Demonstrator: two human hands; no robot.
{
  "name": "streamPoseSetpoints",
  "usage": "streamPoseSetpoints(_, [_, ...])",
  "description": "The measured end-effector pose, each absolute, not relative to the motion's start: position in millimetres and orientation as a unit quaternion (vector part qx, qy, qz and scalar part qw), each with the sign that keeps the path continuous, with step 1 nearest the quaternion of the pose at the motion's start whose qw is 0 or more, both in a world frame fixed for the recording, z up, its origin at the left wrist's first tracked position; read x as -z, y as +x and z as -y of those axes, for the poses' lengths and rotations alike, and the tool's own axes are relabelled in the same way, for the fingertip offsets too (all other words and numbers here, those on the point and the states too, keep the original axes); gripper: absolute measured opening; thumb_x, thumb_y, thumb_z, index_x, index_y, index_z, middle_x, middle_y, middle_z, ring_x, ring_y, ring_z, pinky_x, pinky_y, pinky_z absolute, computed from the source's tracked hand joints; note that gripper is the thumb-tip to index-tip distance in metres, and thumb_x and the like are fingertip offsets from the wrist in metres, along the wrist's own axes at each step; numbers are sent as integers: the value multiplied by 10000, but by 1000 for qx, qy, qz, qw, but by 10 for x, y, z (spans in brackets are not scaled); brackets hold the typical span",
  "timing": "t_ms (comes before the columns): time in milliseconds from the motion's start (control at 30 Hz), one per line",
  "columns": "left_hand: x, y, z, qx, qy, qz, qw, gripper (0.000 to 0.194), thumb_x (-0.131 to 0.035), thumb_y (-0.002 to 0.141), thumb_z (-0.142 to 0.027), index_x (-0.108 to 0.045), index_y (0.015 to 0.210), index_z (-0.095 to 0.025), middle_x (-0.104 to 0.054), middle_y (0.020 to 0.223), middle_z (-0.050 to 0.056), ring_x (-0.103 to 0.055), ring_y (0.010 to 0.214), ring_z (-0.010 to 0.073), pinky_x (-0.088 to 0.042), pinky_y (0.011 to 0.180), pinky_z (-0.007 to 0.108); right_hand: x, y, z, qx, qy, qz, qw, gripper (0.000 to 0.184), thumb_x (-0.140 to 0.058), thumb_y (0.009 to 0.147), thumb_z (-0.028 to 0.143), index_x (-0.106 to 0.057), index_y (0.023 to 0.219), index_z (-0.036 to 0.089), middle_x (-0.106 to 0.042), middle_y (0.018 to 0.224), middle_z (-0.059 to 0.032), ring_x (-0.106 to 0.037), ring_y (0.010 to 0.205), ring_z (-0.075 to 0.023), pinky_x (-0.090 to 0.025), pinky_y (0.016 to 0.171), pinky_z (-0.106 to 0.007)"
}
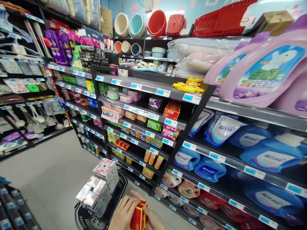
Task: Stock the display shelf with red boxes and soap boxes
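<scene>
At the bottom of the view both hands close round a small red and yellow box point(138, 217). My left hand point(123, 213) wraps its left side, fingers curled over the top. My right hand point(150, 218) presses against its right side, partly cut off by the frame edge. Just left of the hands stands a black shopping basket point(121, 188) stacked with wrapped packs of small pink and white boxes point(100, 188). A stack of matching red boxes point(172, 110) sits on the shelf ahead.
Store shelving point(153, 88) with soaps and small goods runs ahead. Blue detergent bottles point(208, 167) and pink ones point(261, 73) fill the right shelves. Hanging kitchen tools point(28, 118) line the left wall. Grey aisle floor point(52, 166) opens to the left.
</scene>
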State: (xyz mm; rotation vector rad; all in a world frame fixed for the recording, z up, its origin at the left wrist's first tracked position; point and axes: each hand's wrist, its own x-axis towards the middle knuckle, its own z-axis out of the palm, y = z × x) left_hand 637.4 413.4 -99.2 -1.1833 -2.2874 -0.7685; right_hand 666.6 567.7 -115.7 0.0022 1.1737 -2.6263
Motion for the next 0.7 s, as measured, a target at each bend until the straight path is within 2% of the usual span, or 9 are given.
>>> streamPoseSetpoints(100, [1027,6360,-4109,252,-383,850,260,584,-546,659,-21,-554,1226,-160,-701,1111,79,-616,991,264,-485,925,411,1161,6596,-5619,904,6,-411,114,883,-896,616,564,-540,1342,207,-599,1333,-148,-573,1258,-312,-372,1119,-460])
streamPoseSetpoints(233, [1051,6270,-4033,198,-382,858,280,590,-500,664,16,-577,1221,-163,-701,1120,63,-606,992,246,-440,952,400,1179,6531,-5513,862,20,-503,60,985,-969,472,345,-497,1326,206,-593,1329,-142,-576,1241,-338,-403,1095,-460])
streamPoseSetpoints(367, [1096,6276,-4049,196,-388,861,264,608,-490,686,9,-574,1258,-177,-700,1121,62,-607,997,252,-435,961,412,1195,6535,-5534,855,13,-509,94,1006,-914,492,224,-423,1369,221,-583,1331,-129,-593,1217,-327,-419,1072,-454])
streamPoseSetpoints(467, [1144,6331,-4099,210,-394,862,239,678,-485,672,12,-546,1318,-185,-690,1160,78,-614,1011,260,-463,959,427,1199,6555,-5600,847,-5,-518,121,920,-907,498,216,-479,1312,235,-603,1296,-103,-603,1186,-313,-432,1045,-439])
streamPoseSetpoints(600, [1191,6397,-4127,262,-377,863,210,811,-514,678,-3,-456,1452,-238,-609,1312,115,-589,1138,285,-513,964,441,1219,6587,-5649,850,-2,-514,114,688,-916,546,324,-581,1140,235,-657,1161,-78,-635,1087,-301,-466,981,-442])
streamPoseSetpoints(700, [1233,6436,-4106,370,-335,847,186,792,-642,760,-119,-389,1496,-263,-537,1375,145,-546,1242,301,-524,1010,440,1223,6622,-5685,873,13,-468,137,598,-892,579,405,-599,1078,252,-667,1103,-70,-645,1048,-298,-486,948,-448])
